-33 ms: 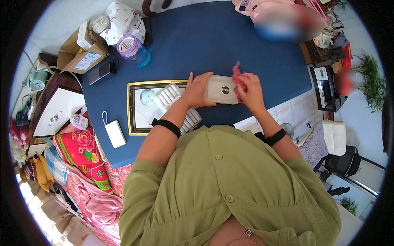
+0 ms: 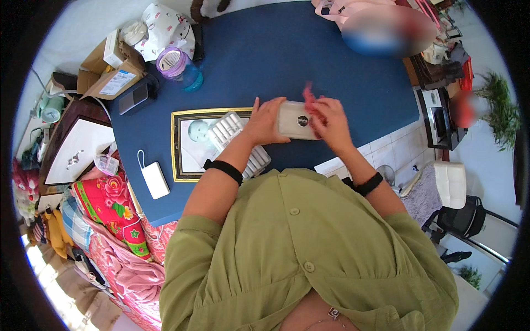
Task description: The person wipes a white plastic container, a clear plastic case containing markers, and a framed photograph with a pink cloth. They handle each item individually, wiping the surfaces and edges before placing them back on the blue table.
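A pale rectangular box [image 2: 290, 122] with a round black label on top lies on the blue table. My left hand [image 2: 266, 122] grips its left end, with the thumb and fingers along its edges. In my right hand [image 2: 330, 122] is a bunched pinkish-red cloth [image 2: 314, 111], pressed on the right part of the box's top. One end of the cloth sticks up past the far edge. Under my left forearm, a silvery ribbed tray [image 2: 227, 130] lies across a gold-and-black picture frame [image 2: 175, 144] that holds a photo.
A white power bank [image 2: 154, 180] with a strap lies at the table's left edge. Farther back are a purple-lidded blue bottle [image 2: 180, 69], an open cardboard box [image 2: 97, 75] and a dark rectangular device [image 2: 134, 99]. A pink bag [image 2: 353, 12] stands at the far right.
My right hand has shifted slightly left over the top of the box, carrying the cloth toward the round label. My left hand and the box stay in place.
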{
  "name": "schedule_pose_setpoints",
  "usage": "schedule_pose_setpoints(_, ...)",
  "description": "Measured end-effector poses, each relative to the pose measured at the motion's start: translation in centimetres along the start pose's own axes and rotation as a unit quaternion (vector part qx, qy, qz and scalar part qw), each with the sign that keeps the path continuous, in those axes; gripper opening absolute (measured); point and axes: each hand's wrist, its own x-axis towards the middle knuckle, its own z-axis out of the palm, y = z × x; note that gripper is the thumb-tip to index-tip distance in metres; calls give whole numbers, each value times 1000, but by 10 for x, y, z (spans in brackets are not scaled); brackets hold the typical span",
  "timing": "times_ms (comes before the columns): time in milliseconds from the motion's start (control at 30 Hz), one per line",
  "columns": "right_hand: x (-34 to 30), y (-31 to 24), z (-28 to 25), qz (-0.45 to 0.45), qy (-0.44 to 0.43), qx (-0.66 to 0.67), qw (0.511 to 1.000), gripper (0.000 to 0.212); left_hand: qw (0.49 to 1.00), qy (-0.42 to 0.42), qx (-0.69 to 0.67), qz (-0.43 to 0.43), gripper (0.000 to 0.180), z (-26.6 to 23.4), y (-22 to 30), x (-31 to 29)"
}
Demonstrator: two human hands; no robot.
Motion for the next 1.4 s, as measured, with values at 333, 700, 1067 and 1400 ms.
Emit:
schedule_pose_setpoints(333, -11, -22, 16, -57, -136, 92, 985, 32, 1000, -7, 15, 14, 104, 0, -1, 1)
schedule_pose_setpoints(700, -45, 10, -18, 19, -83, 2, 996, 33, 1000, -3, 8, 11, 114, 2, 1, 1)
schedule_pose_setpoints(1067, -8, -41, 30, -96, -147, 74, 982, 32, 999, 2, 27, 19, 101, 4, -6, 1)
schedule_pose_setpoints(1400, -44, 2, -9, -71, -120, 3, 990, 37, 1000, 10, 7, 5, 111, 2, 2, 1)
